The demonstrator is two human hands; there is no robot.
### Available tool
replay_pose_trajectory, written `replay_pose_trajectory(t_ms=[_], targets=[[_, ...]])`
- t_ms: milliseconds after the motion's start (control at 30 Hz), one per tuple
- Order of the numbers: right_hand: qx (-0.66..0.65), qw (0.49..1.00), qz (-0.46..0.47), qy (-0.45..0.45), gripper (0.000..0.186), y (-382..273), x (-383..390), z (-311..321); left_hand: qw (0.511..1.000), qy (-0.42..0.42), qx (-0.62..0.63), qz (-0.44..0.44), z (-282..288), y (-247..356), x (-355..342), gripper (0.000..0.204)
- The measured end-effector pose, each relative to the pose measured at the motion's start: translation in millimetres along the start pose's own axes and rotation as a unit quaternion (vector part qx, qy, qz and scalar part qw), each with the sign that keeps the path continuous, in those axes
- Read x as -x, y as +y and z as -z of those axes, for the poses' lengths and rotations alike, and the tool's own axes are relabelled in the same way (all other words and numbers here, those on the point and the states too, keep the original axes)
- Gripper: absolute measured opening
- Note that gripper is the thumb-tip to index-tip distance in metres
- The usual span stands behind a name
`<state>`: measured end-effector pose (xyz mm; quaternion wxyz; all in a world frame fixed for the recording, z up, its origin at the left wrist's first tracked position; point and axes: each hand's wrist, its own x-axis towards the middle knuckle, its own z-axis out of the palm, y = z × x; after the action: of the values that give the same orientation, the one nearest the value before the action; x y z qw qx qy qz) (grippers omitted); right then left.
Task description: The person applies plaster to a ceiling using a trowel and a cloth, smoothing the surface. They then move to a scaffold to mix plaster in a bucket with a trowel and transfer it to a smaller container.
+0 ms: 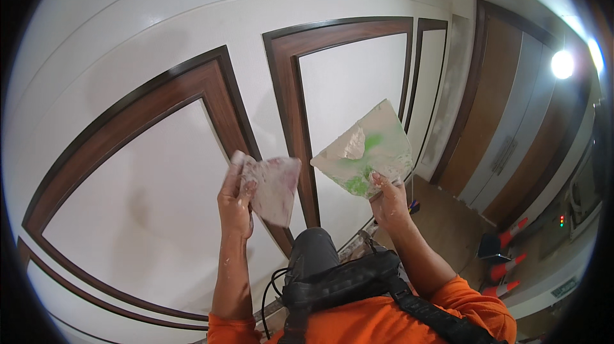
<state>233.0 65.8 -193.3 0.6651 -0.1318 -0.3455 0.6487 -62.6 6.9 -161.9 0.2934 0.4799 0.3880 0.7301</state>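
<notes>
The left hand (236, 203) pinches a pinkish plate (276, 190). The right hand (388, 202) pinches a bigger, green-smeared board (377, 145). A white wall (246, 49) stands behind.

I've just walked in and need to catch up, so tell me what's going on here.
A person in an orange shirt is facing a white wall with brown-framed panels. Their left hand grips a small, smeared flat plate; their right hand holds up a larger pale board with green smears and a whitish lump on it. The plate and board are apart right now.
</notes>
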Motion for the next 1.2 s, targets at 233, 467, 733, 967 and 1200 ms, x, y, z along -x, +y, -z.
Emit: replay_pose_trajectory(t_ms=[233, 467, 733, 967, 1200], targets=[[0.455, 0.87, 0.192, 0.001, 0.023, -3, 7, -16, 0.961, 0.091, 0.186, 0.185, -42, -4, -5, 0.036], [0.579, 0.625, 0.486, -0.195, 0.04, -1, -12, 0, 0.96, 0.007, 0.165, 0.226, -92, -10, -1, 0.031], [0.724, 0.529, 0.43, -0.107, 0.052, -17, -33, 22, 0.933, 0.024, 0.234, 0.274, -101, 4, 3, 0.032], [0.318, 0.943, 0.058, 0.077, 0.038, -36, -38, 55, 0.936, 0.027, 0.249, 0.248, -80, -15, -23, 0.037], [-0.101, 0.975, -0.091, -0.174, 0.06, -60, -66, 48, 0.898, -0.102, 0.245, 0.351, -100, -33, -15, 0.035]])
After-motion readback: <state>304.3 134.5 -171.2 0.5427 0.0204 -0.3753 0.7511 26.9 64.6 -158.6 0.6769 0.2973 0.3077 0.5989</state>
